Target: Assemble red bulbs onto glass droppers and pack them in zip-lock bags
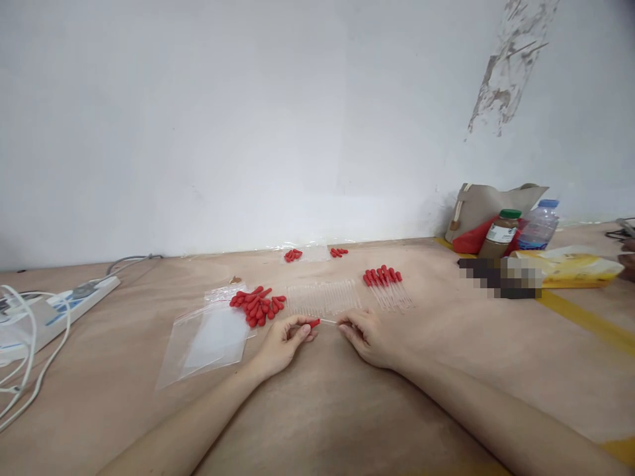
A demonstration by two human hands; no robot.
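Observation:
Between finger and thumb my left hand (285, 342) pinches a red rubber dropper bulb (315, 323). A thin clear glass tube (328, 322) reaches from the bulb's mouth to my right hand (366, 336), whose fingers are closed on its other end. Whether the tube sits inside the bulb or only touches it, I cannot tell. Behind my hands lies a row of clear tubes (322, 297). A heap of loose red bulbs (258, 305) is left of them. To the right, several droppers with red bulbs fitted (383, 277) lie side by side.
Clear plastic bags (208, 340) lie at left, partly under the bulbs. A power strip with white cables (79, 304) is further left. More red bulbs (292, 255) lie by the wall. A grey bag (496, 198), a green-capped bottle (501, 233), a water bottle (540, 228) and a yellow packet (570, 268) stand right.

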